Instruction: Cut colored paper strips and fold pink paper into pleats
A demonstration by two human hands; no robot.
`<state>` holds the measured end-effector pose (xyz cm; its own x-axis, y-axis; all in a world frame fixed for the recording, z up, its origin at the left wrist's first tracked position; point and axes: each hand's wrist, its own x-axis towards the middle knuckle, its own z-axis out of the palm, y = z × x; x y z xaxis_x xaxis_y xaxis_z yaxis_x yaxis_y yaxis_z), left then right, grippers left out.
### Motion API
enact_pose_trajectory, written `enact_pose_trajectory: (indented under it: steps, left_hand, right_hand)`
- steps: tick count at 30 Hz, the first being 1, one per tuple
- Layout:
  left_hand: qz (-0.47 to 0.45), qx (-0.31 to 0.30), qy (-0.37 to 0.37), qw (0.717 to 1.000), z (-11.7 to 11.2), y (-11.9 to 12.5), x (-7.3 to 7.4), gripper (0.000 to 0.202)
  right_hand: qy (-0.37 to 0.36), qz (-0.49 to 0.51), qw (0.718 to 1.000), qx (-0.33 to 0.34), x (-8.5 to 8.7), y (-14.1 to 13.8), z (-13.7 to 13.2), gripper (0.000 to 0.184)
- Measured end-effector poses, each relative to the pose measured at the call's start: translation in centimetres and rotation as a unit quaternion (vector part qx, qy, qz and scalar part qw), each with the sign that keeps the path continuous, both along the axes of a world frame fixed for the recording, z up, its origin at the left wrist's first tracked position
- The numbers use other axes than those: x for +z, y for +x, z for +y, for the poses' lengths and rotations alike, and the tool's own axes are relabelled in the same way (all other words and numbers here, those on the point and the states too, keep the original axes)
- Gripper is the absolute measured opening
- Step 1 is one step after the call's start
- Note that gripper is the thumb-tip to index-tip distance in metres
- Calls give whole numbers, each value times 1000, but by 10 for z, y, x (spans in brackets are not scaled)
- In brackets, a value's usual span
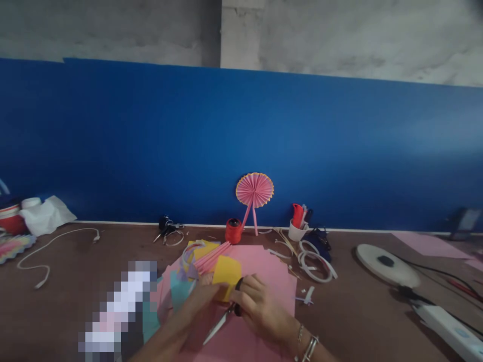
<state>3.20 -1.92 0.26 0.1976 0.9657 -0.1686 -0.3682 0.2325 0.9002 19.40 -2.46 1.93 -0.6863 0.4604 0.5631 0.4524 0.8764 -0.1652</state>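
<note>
My right hand (260,307) is closed round the black handles of a pair of scissors (222,319), whose blades point down and to the left. My left hand (196,301) grips a yellow piece of paper (226,271) from the left, just beside the scissors. Both hands work above a pink paper sheet (271,271) on the brown table. A folded pink strip (211,257) lies just behind the yellow paper.
A round pink paper fan (254,190) leans on the blue wall behind a red thread spool (233,231). A white cup of tools (298,226), white rings (315,261), a white round base (387,264), a power strip (453,329) and a white cable (49,251) lie around.
</note>
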Motion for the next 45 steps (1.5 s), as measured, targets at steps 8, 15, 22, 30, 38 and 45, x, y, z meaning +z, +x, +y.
enact_pose_trajectory:
  steps: [8,15,22,30,38,45]
  left_hand:
    - [-25,101,-1,995,5,-18,-4,39]
    - [44,118,7,992,-3,-10,-2,34]
    - [84,72,36,993,-7,-5,-2,34]
    - [85,27,70,994,-11,-3,6,29]
    - [66,7,46,997,-9,-5,4,29]
    - [9,-16,24,1000,-9,-5,0,28]
  right_hand:
    - [-524,288,794,-109,-21,0,8,31]
    - [-625,283,726,-47,-25,-11,-6,41]
    - [-599,281,749,-35,-23,-16,-10,42]
    - [-588,290,754,-26,-27,-12,-7,42]
    - [-595,294,747,-36,-31,-12,-4,40]
    - [-588,316,744,-13,-39,-13,-1,39]
